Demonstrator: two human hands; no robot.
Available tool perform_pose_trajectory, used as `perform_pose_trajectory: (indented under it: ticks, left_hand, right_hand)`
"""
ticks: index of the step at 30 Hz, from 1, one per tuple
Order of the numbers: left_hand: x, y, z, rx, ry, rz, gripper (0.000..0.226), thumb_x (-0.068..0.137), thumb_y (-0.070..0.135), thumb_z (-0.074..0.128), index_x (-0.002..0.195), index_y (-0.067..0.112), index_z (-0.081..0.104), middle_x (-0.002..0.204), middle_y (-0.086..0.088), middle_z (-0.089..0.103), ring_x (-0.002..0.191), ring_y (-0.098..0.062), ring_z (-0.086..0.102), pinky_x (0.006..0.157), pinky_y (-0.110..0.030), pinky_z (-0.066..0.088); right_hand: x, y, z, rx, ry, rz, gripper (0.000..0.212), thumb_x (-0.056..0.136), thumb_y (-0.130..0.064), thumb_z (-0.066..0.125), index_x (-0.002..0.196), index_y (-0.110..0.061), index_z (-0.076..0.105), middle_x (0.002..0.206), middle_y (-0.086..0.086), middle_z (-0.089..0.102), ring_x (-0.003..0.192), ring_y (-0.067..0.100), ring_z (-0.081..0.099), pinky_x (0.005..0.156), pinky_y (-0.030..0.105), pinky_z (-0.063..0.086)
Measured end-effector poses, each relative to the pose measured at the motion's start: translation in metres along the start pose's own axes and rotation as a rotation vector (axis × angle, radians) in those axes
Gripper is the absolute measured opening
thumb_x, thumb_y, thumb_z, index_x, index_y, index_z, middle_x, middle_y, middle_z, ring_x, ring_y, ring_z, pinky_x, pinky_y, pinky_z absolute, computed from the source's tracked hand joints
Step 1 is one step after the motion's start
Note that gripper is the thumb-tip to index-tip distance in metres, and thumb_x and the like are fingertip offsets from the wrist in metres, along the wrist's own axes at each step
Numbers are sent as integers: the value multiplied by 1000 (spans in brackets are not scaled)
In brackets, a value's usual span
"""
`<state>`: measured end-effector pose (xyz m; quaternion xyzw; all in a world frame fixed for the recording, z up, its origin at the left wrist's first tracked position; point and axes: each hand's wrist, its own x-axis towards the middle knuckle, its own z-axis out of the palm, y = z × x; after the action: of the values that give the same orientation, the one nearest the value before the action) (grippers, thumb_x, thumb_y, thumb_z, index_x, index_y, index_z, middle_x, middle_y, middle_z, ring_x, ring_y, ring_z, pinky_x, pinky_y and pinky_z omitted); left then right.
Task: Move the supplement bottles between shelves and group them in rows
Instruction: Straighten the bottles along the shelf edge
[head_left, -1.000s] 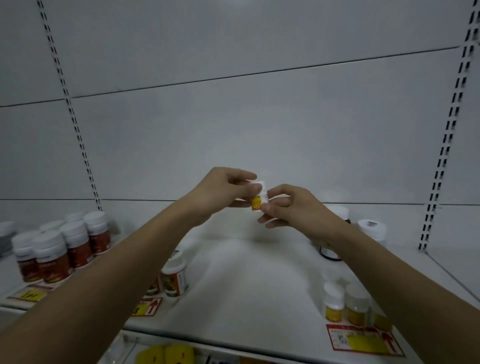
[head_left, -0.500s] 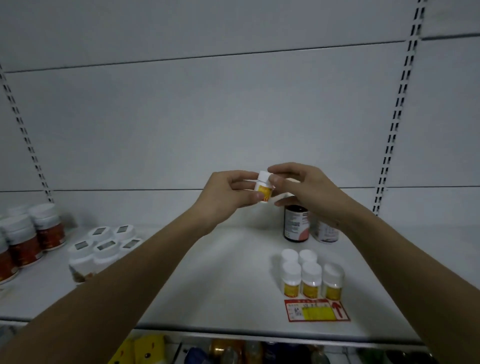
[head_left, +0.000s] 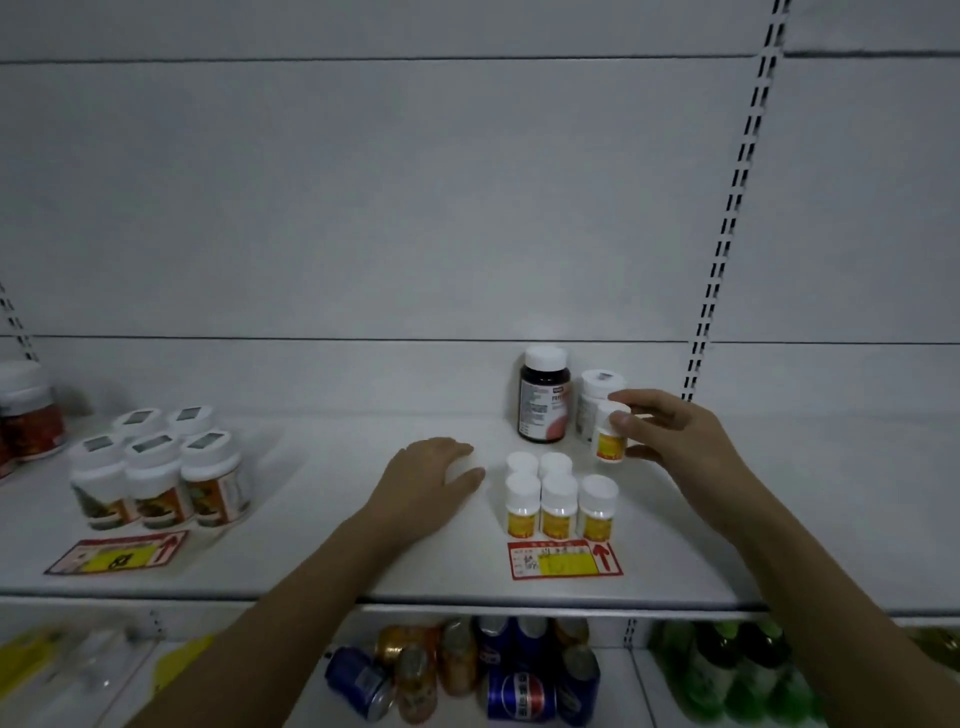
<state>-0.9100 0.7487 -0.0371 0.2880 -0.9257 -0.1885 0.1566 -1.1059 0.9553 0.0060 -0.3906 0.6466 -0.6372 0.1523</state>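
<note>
Yellow-label bottle (head_left: 609, 434) now in right hand (head_left: 670, 436) alone, fingers clamped on it, just behind-right of the yellow-label cluster (head_left: 558, 499). Left hand (head_left: 426, 480) has let go, fingers loosely spread, resting left of cluster. Placement into the back row looks imminent.

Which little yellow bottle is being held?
The small yellow-label bottle in the right hand, behind the group of five; those stand free on the shelf.
</note>
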Motion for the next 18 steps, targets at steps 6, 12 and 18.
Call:
perform_pose_trajectory:
  ticks: [6, 12, 18]
  left_hand:
    - [4, -2, 2, 128, -34, 23, 49, 97, 53, 39, 142, 32, 45, 154, 2, 38, 144, -18, 28, 118, -45, 16]
    - [2, 1, 3, 134, -21, 17, 49, 98, 52, 38, 142, 31, 44, 154, 2, 38, 142, -16, 32, 119, -44, 19]
    - [0, 2, 1, 122, -20, 14, 48, 99, 50, 39, 142, 29, 45, 154, 1, 39, 141, -17, 33, 119, -43, 21]
  right_hand:
    - [-7, 18, 2, 1, -17, 45, 22, 85, -27, 73, 105, -33, 74, 101, -8, 76, 91, 9, 71, 82, 31, 55]
    - [-16, 13, -1, 33, -84, 71, 23, 86, -21, 72, 109, -26, 72, 95, -11, 75, 88, 10, 71, 71, 19, 57]
    - [-18, 14, 1, 21, -152, 120, 20, 85, -20, 73, 104, -28, 73, 98, -6, 75, 86, 12, 70, 76, 23, 57]
